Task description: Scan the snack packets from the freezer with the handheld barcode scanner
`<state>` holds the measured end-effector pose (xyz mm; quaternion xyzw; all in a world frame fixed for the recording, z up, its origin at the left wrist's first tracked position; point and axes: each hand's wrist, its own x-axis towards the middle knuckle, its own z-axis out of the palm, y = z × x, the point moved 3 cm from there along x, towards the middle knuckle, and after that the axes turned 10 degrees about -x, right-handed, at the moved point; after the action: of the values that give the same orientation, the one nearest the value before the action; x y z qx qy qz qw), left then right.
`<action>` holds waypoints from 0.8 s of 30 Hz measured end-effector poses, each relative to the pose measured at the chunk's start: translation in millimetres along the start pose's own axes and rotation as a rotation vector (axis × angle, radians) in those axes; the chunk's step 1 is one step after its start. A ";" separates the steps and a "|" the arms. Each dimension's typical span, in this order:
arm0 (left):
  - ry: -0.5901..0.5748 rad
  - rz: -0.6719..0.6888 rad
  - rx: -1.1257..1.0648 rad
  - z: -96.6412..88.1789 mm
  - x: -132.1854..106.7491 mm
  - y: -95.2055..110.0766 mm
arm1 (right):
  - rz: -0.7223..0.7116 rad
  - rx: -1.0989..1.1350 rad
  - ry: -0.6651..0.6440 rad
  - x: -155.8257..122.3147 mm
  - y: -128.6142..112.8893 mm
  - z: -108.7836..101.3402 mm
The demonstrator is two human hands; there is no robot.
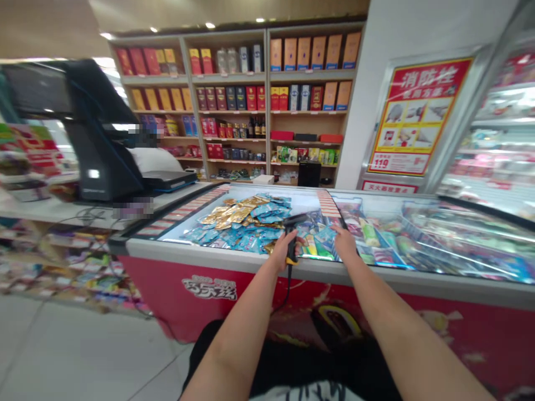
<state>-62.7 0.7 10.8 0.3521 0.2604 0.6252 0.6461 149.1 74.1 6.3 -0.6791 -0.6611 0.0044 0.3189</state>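
My left hand (282,252) is wrapped around the handle of a black barcode scanner (294,220) with a yellow-edged base; its cable hangs down the front of the freezer. To the right, my right hand (345,244) pinches a small blue packet (326,234) in front of the scanner's head. Both hands are above the glass top of a chest freezer (251,262). On the glass, left of the scanner, lies a heap of blue packets (238,238) and gold packets (234,213).
Ice creams (371,231) in baskets show through the freezer's glass. A checkout terminal (100,139) stands on the counter at left. Behind are shelves of boxed goods (229,99), and a red and yellow poster (418,120) hangs on the wall.
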 end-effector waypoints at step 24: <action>-0.066 -0.075 0.280 -2.4 7.1 3.7 | 0.150 0.308 0.087 11.1 11.4 10.3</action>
<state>-66.3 8.0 12.9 0.4493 0.3367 0.5463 0.6216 156.3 89.4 -2.3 -0.6693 -0.5857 0.1000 0.4462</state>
